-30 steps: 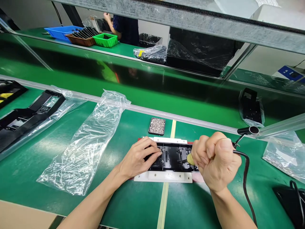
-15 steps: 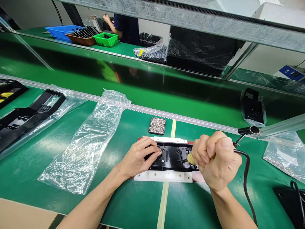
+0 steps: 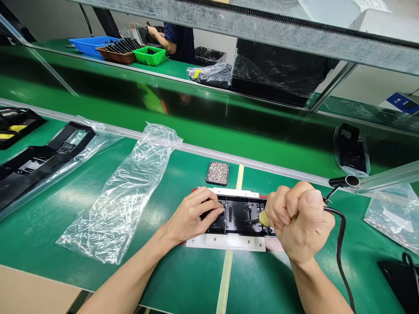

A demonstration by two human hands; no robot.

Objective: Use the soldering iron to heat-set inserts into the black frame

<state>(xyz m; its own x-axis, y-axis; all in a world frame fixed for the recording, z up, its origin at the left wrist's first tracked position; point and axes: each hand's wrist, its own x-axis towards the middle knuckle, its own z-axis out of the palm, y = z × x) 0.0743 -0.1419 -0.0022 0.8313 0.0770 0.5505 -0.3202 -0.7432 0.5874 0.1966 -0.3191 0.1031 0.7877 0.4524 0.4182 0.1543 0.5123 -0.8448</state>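
Note:
My right hand (image 3: 299,220) is a fist around a soldering iron (image 3: 263,218) with a yellowish grip, its dark tip pointing down-left into a black plastic panel (image 3: 237,214). A black cord (image 3: 341,244) runs from the fist toward the bottom edge. The panel shows ribs and posts and lies in a fixture with white side blocks (image 3: 225,240). Over the panel's left part, my left hand (image 3: 193,213) has thumb and forefinger pinched together. Whatever sits in that pinch is too small to make out. Behind the panel stands a small black tray (image 3: 218,173) of tiny metallic pieces.
Clear plastic bag (image 3: 121,196) lies left, beside a black frame part (image 3: 49,152) on plastic. At right are a metal tube (image 3: 343,181), a bag of small pieces (image 3: 393,213) and a bagged black part (image 3: 352,148). Beyond the green trough, a person works near several bins (image 3: 149,56).
The whole view has shifted slightly right. Both hands, the soldering iron and the panel keep nearly the same places relative to each other.

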